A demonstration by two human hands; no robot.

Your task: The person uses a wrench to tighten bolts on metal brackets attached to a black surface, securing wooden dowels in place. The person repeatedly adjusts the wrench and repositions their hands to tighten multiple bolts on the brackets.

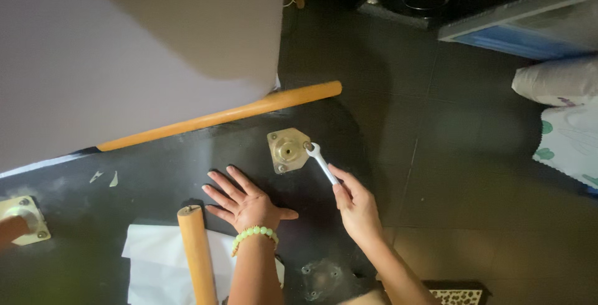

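Fingers (339, 183) grip small white wrench (321, 162) against brass plate (288, 150)

Open room: bare dark board (156, 174) between the left hand (245, 203) and the metal mounting plate (288, 150); dark floor (461, 130) to the right.
Blocked: long wooden leg (218, 117) behind the plate; upright wooden leg (197, 255) just left of the left hand.
At the plate: small wrench (321, 162) in the right hand (355, 205) lies against its right edge.
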